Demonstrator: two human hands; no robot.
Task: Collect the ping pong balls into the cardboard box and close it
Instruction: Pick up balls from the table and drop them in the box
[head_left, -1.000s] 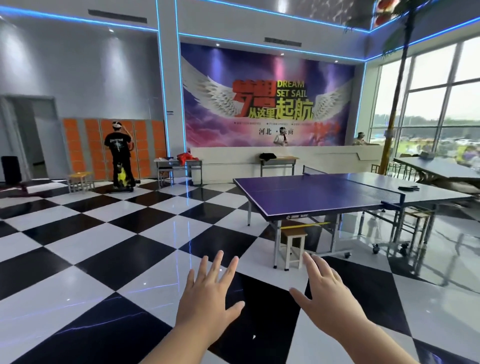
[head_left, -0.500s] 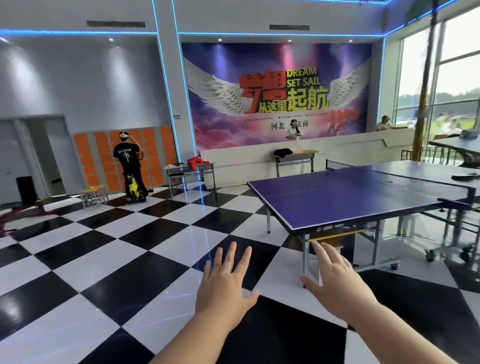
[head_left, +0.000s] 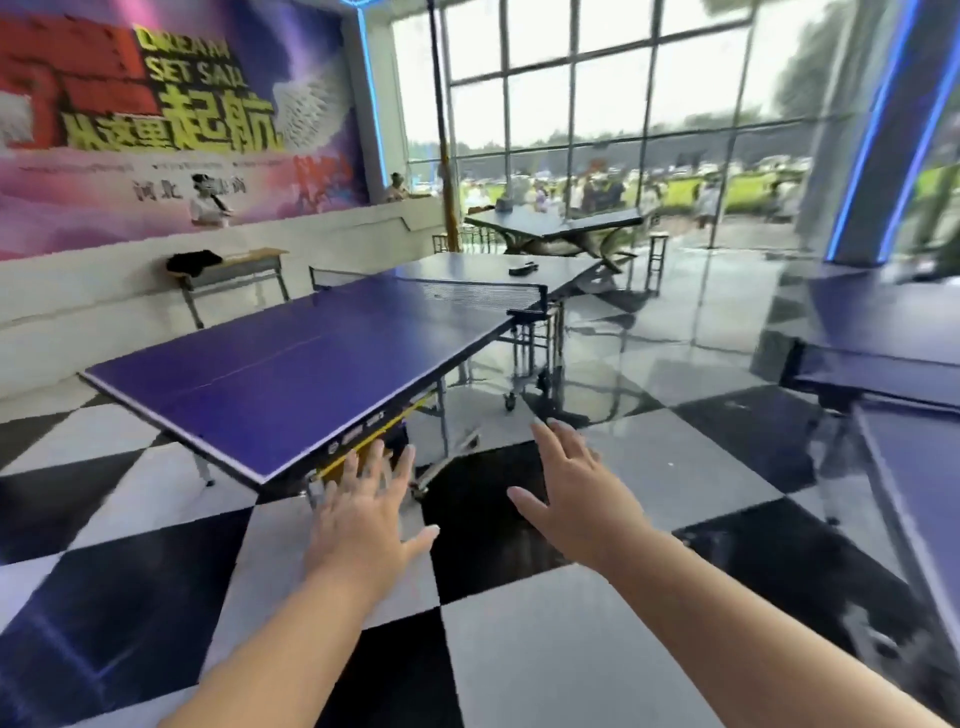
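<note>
Still searching: left hand (head_left: 363, 525) and right hand (head_left: 582, 493) were spread, empty, table (head_left: 291, 374) just ahead; no balls or box seen.

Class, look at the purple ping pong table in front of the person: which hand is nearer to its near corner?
Left. The left hand reaches just below the purple table's near corner, fingertips overlapping its yellow frame in view. The right hand hovers over the floor, off to the right.

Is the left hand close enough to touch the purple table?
Probably yes, nearly. The left hand is open and empty, its fingertips showing just below the purple table at its near corner, with nothing between them. Depth is hard to judge, though.
</note>
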